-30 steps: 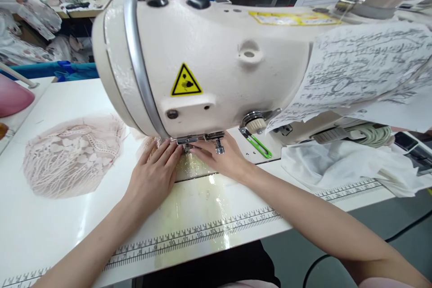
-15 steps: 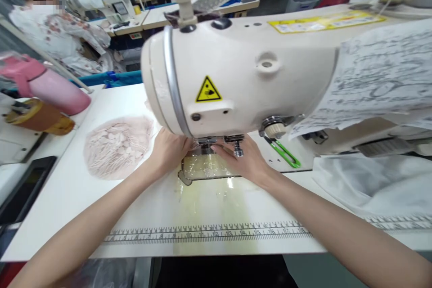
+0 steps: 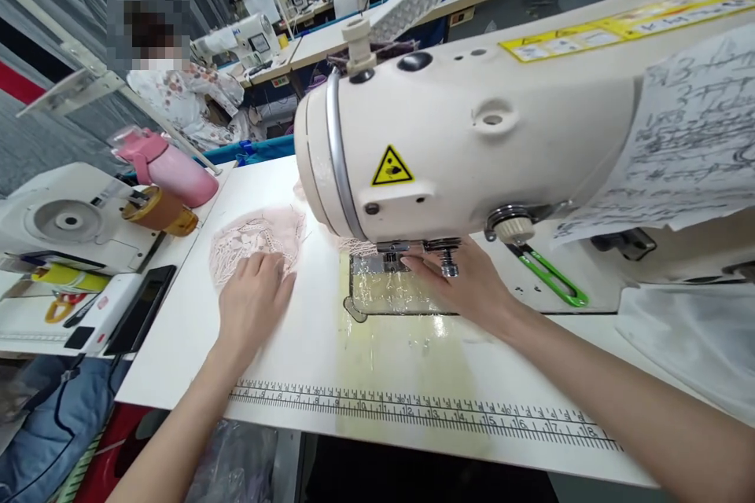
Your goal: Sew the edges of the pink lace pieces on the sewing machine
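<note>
Pale pink lace piece lay flat on the white sewing table, partly under the left hand.
The lace was left of the industrial sewing machine's head, apart from a second bit of lace near the presser foot. The left hand was palm down and loosely curved, thumb apart, fingers over the lace's near side; whether they gripped it, I could not tell. The right hand reached in beside the presser foot, partly hidden by the machine, so its opening and any hold could not be told. Green thread snips lay to its right.
</note>
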A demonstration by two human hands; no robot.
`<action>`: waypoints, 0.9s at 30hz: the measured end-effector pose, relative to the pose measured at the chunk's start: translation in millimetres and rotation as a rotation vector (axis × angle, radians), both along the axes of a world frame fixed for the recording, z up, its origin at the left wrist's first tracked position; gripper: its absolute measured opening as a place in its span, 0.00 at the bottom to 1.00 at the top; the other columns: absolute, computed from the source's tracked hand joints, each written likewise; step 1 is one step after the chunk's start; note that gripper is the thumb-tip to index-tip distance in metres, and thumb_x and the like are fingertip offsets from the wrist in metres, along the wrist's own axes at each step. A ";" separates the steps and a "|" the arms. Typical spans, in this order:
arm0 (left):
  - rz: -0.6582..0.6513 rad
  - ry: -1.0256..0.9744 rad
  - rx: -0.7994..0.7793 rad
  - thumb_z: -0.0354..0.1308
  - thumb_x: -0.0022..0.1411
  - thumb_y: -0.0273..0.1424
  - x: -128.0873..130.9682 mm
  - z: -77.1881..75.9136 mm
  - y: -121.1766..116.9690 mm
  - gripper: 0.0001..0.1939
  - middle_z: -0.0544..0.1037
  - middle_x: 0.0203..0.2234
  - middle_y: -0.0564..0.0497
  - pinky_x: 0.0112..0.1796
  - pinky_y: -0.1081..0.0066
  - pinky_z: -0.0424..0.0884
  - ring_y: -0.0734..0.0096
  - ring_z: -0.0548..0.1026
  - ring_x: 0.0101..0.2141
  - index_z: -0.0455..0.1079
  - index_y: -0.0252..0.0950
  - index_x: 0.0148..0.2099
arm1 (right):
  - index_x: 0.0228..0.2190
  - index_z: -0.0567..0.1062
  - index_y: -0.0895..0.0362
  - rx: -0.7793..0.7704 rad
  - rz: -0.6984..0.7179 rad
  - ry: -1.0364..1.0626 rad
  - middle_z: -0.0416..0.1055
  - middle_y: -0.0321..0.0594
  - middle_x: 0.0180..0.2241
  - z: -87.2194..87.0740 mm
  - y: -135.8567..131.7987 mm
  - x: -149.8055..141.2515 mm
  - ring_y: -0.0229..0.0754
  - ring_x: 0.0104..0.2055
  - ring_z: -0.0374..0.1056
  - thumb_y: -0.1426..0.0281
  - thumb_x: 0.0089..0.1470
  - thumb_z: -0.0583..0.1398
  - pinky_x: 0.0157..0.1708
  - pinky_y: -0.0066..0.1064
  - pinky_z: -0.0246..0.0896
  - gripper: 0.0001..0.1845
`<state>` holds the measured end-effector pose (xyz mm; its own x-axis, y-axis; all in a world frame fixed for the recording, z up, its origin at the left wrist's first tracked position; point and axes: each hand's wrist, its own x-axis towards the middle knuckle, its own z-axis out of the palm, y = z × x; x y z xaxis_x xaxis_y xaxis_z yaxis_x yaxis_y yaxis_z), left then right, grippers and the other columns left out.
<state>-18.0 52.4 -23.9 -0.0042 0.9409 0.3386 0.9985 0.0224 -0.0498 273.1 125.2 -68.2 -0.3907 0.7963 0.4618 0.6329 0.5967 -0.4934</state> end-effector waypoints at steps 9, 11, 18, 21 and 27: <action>-0.080 0.030 -0.026 0.47 0.68 0.33 2.7 -6.6 -29.0 0.11 0.77 0.38 0.49 0.34 0.67 0.68 0.64 0.74 0.38 0.70 0.36 0.39 | 0.36 0.81 0.54 -0.013 0.000 -0.042 0.76 0.43 0.33 -4.3 3.3 -0.1 0.50 0.41 0.67 0.60 0.63 0.52 0.41 0.44 0.64 0.19; -0.165 0.011 -0.046 0.48 0.68 0.31 17.4 -7.7 -40.3 0.10 0.77 0.38 0.49 0.34 0.69 0.70 0.67 0.75 0.37 0.70 0.36 0.40 | 0.36 0.81 0.54 -0.004 0.002 -0.039 0.76 0.43 0.33 -5.6 3.7 -0.3 0.50 0.41 0.67 0.60 0.63 0.52 0.41 0.44 0.65 0.19; -0.797 -0.240 -0.148 0.53 0.64 0.23 82.2 -6.9 -83.8 0.07 0.78 0.40 0.47 0.47 0.68 0.73 0.68 0.74 0.43 0.69 0.34 0.44 | 0.36 0.81 0.53 0.050 0.007 -0.010 0.77 0.42 0.35 -10.9 4.8 -1.4 0.49 0.42 0.69 0.61 0.62 0.54 0.43 0.45 0.66 0.16; -0.678 -0.235 -0.126 0.53 0.65 0.27 88.0 -5.1 -76.5 0.13 0.74 0.50 0.40 0.51 0.63 0.71 0.61 0.71 0.52 0.66 0.31 0.52 | 0.37 0.81 0.54 0.090 0.012 -0.029 0.78 0.42 0.35 -12.1 5.7 -1.6 0.49 0.41 0.70 0.63 0.61 0.56 0.45 0.44 0.66 0.14; -0.641 -0.007 -0.136 0.50 0.68 0.35 85.4 -14.1 -40.1 0.21 0.69 0.57 0.41 0.52 0.57 0.70 0.54 0.67 0.57 0.61 0.34 0.60 | 0.40 0.78 0.51 0.208 0.130 0.020 0.78 0.36 0.41 -10.4 7.4 2.5 0.44 0.44 0.71 0.76 0.58 0.55 0.49 0.40 0.64 0.15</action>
<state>67.4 12.3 -37.9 0.5697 0.7924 0.2181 0.8124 -0.5831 -0.0037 275.6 132.6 -78.6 -0.4729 0.6268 0.6192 0.5356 0.7625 -0.3629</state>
